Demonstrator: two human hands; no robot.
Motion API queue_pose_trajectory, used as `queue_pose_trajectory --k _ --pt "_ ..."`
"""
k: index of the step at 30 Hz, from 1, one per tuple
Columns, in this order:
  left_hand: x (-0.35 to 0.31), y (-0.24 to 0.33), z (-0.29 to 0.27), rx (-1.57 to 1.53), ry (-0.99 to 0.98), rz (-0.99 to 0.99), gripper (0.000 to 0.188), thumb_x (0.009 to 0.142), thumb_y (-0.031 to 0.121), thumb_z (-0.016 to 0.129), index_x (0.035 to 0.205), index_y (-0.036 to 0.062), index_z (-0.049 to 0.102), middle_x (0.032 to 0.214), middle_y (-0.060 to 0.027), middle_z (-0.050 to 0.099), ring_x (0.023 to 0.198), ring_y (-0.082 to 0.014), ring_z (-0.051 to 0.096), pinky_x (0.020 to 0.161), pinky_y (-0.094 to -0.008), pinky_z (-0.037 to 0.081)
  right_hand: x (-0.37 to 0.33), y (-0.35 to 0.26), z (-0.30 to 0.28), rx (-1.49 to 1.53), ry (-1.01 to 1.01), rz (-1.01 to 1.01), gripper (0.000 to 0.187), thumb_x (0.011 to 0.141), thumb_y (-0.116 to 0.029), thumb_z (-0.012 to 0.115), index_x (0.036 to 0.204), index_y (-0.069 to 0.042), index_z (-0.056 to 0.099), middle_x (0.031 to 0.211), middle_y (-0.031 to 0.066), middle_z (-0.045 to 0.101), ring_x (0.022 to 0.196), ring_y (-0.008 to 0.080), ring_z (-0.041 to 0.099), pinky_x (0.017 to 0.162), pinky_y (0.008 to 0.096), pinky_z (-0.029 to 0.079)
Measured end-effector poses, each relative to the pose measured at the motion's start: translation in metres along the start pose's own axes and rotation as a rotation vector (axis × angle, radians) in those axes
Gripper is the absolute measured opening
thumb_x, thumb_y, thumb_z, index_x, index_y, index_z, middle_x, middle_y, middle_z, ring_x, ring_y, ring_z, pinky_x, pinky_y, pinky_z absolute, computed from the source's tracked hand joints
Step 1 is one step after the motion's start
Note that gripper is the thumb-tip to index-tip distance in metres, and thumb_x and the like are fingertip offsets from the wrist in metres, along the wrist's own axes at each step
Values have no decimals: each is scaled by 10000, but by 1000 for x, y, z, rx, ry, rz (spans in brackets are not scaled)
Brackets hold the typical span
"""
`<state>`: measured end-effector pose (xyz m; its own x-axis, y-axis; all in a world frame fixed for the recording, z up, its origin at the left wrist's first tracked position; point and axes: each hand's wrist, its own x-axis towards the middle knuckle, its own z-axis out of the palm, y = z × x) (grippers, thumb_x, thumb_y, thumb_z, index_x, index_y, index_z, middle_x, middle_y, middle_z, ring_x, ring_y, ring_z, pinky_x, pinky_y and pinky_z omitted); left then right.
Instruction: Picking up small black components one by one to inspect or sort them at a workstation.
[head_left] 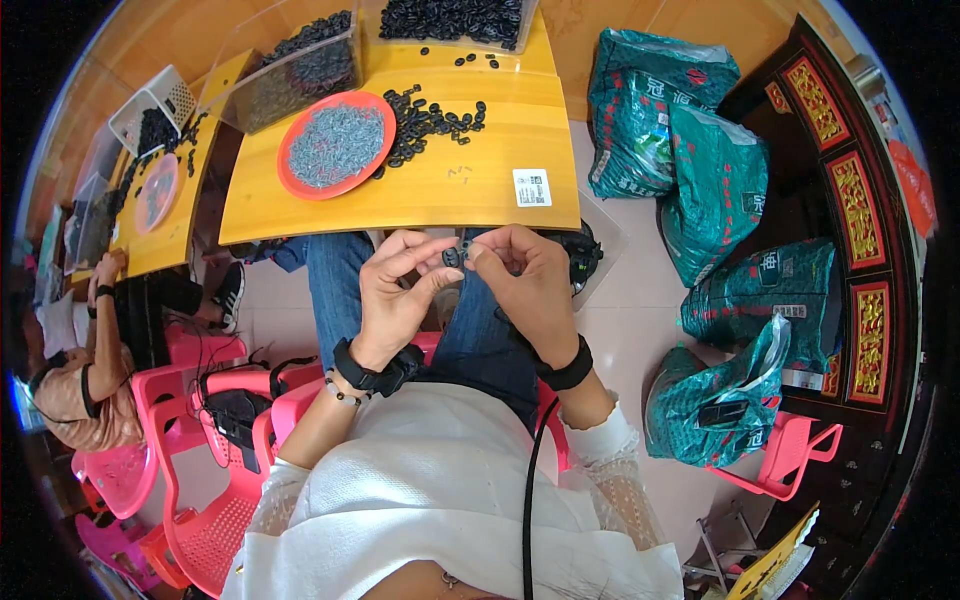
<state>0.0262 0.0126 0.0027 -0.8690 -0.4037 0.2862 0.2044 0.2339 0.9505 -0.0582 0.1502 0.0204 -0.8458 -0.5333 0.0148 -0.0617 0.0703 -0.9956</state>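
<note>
Over my lap, just off the table's front edge, my two hands meet around a small black oval plastic piece [452, 257]. My left hand [402, 285] pinches it between thumb and forefinger. With thumb and forefinger closed, my right hand [518, 280] touches its right side; whatever sits between those fingertips is too small to name. On the yellow table [270, 215] ahead lies a red plate [284, 165] heaped with small grey pieces [335, 145]. Loose black pieces [425, 130] like the held one are scattered beside the plate.
Clear bins [300, 80] of black pieces stand at the table's back. A white label [532, 187] lies near its right corner. Green sacks [715, 190] line the floor at right, and pink chairs [215, 500] stand at left. Another person [95, 390] sits at a second table.
</note>
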Motion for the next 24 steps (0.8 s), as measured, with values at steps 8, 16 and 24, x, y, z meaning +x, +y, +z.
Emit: queue_pose_trajectory --k 8,16,24 --pt "0 1 2 -1 4 -9 349 685 -23 732 1025 38 682 824 1 541 728 -78 479 661 -196 404 -1 3 0 9 -39 -11 116 832 -77 628 863 36 624 738 33 645 665 46 583 599 175 446" --pt "-1 3 2 -20 1 -3 354 692 -11 737 1038 37 676 842 1 545 746 -79 485 672 -199 413 -1 5 -3 192 -113 55 120 837 -97 639 866 18 633 742 19 646 654 35 562 600 166 430" --pt "-4 14 0 -71 -54 -4 348 689 5 734 1031 16 673 833 -5 536 760 -97 477 679 -209 395 9 14 -19 482 -393 247 222 863 -208 646 957 -7 636 842 14 637 735 60 589 675 191 477"
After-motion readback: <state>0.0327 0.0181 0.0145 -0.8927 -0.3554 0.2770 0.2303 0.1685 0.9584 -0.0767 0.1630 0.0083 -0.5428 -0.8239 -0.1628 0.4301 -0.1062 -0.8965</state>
